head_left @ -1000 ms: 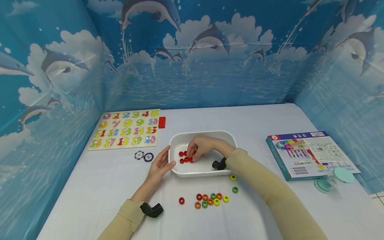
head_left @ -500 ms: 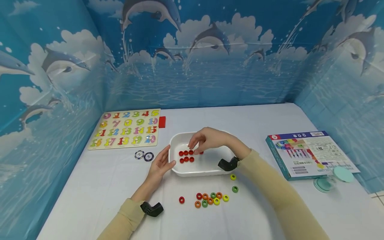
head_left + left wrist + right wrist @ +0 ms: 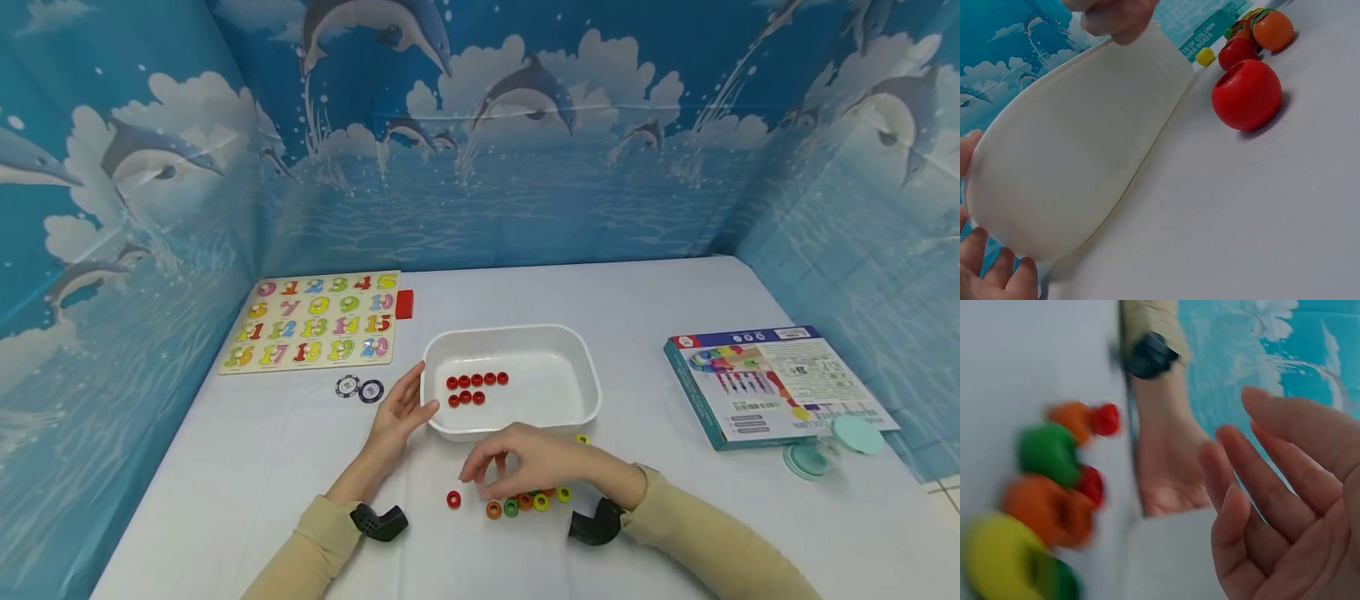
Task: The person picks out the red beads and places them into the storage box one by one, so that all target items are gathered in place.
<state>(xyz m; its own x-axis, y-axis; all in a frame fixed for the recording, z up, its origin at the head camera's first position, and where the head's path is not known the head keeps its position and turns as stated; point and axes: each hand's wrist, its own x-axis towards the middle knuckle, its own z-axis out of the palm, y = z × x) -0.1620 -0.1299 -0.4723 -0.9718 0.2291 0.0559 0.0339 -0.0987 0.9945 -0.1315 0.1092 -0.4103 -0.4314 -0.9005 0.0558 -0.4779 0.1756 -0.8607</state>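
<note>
My left hand holds the left end of a white rectangular tray, its thumb at the rim and its fingers along the outer wall. Several red beads lie in two rows inside the tray's left half. Over the table in front of the tray hovers my right hand, fingers loosely bent, with nothing between thumb and fingertips in the right wrist view. Below it are loose beads: orange, green and yellow, some partly hidden by the hand. A single red bead lies to their left.
A number puzzle board with a red block beside it lies back left. Two poker chips sit left of the tray. At right are a flat game box and a small container with a mint lid.
My right hand has left the tray's inside and moved toward me, over the loose beads. The upper row of red beads is now uncovered. My left hand stays at the tray.
</note>
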